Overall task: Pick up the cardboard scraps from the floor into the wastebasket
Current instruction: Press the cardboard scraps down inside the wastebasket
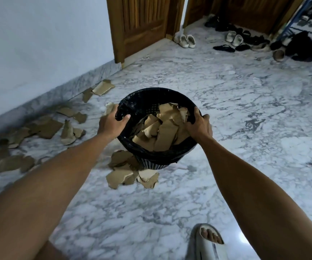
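While cardboard scraps (44, 128) litter the floor (226, 102), left hand (112, 122) and right hand (198, 124) grip the wastebasket (144, 102) rim.

scraps (162, 128) in wastebasket (142, 98), more left

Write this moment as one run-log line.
left hand grips wastebasket rim | right hand grips opposite rim | scraps inside | floor scraps remain

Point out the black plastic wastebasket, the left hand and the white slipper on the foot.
Black plastic wastebasket (151, 94): head view, far rim.
Left hand (111, 123): head view, back of the hand.
White slipper (210, 248): head view, strap over the foot.
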